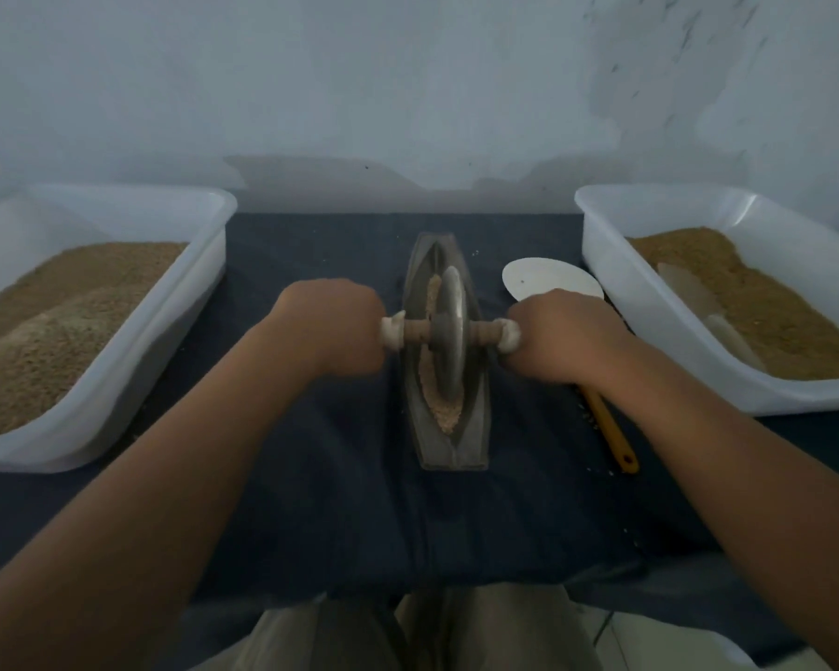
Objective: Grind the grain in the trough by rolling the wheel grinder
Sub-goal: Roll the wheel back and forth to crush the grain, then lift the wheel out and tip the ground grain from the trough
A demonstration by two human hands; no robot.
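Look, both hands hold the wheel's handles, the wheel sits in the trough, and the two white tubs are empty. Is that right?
Not quite: the tubs are not empty. In the head view the left tub and right tub both hold brown grain. The rest is right: the left hand and right hand hold the handles, and the wheel sits in the trough.

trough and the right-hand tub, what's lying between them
Head view: a white round dish and a yellow-handled tool lie on the dark cloth there, both partly hidden by the right hand.
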